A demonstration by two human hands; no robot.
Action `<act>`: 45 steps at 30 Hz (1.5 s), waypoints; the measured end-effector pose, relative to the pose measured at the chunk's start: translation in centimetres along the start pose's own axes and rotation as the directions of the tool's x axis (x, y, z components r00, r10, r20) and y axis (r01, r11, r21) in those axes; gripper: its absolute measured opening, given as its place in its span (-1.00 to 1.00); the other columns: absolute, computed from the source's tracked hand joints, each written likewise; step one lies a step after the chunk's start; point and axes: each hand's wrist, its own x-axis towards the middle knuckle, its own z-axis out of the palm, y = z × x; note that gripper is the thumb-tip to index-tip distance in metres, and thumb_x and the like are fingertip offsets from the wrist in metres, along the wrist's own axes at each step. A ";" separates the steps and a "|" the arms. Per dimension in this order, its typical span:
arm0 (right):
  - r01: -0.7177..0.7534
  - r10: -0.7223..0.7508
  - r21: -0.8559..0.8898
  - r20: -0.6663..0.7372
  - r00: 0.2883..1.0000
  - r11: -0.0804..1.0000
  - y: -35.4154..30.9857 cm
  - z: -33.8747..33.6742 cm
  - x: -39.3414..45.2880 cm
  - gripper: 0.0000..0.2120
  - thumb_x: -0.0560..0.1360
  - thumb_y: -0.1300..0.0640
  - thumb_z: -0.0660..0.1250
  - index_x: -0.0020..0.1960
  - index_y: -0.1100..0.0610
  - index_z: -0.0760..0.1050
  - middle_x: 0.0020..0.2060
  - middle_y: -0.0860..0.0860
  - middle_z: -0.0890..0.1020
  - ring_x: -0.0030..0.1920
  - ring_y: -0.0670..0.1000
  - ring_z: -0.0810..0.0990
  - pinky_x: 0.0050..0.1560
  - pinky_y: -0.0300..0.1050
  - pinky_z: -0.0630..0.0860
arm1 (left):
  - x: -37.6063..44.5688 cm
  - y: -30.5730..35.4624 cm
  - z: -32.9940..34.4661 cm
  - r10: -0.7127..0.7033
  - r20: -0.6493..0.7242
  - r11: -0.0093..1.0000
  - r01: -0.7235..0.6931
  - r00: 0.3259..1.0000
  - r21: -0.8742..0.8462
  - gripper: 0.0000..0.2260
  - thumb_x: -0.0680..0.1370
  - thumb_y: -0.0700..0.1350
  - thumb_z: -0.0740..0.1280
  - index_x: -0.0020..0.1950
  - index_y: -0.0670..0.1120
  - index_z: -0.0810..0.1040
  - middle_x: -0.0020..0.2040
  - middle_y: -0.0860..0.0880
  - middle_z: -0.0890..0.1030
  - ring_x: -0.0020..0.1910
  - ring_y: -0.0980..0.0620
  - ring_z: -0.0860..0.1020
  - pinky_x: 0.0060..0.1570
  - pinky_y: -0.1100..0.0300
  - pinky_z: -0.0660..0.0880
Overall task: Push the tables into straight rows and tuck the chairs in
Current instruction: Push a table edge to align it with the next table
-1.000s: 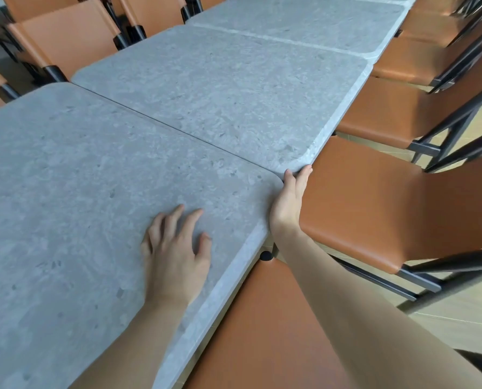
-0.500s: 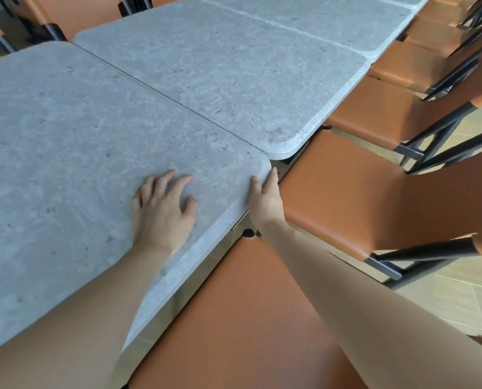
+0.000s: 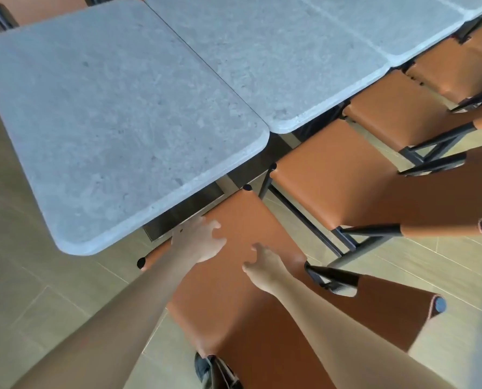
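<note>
Both hands — left hand (image 3: pixel 199 242) and right hand (image 3: pixel 265 266), fingers loosely spread, gripping nothing — hover low-centre over the nearest chair (image 3: pixel 234 276), apparently next to be pushed under the end table (image 3: pixel 116 116).

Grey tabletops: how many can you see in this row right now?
4. The nearest tabletop sits left of centre; the second butts against it; the third follows; a corner of the fourth shows top right. More may continue beyond the frame.

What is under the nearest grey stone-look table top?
Under the nearest grey stone-look table top, near its front edge, a dark metal base shows, and the front edge of the orange leather chair seat lies just under the rim. The top covers everything else beneath.
</note>
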 end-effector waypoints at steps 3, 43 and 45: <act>0.016 -0.011 -0.090 0.064 0.998 0.996 2.6 -1.1 -2.9 -0.46 0.60 0.13 0.21 0.56 0.10 0.21 0.46 0.07 0.35 0.25 0.11 0.54 0.08 -0.05 0.53 | -5.8 0.6 4.5 -0.090 0.087 0.986 0.101 0.992 -0.130 -0.59 0.63 0.16 0.19 0.48 0.20 0.36 0.53 0.05 0.31 0.46 -0.08 0.33 0.40 -0.04 0.34; 0.086 0.086 -0.914 0.130 0.988 0.396 18.1 -16.5 -6.4 -0.71 0.62 0.16 0.16 0.31 0.15 0.47 0.17 0.08 0.59 0.21 0.13 0.56 0.11 -0.03 0.45 | -24.3 10.6 21.4 -0.592 0.368 0.701 0.683 0.718 -0.206 -0.57 0.68 0.06 0.06 0.52 -0.05 0.27 0.44 -0.11 0.49 0.29 -0.13 0.53 0.25 0.06 0.47; 0.118 0.102 -0.936 0.160 0.982 0.331 18.3 -16.3 -5.9 -0.69 0.61 0.18 0.21 0.34 0.17 0.47 0.08 0.07 0.58 0.13 0.12 0.55 0.16 -0.04 0.47 | -24.3 10.5 21.4 -0.588 0.370 0.701 0.682 0.719 -0.210 -0.58 0.69 -0.02 0.10 0.54 -0.08 0.22 0.42 -0.13 0.49 0.26 -0.14 0.55 0.18 0.07 0.50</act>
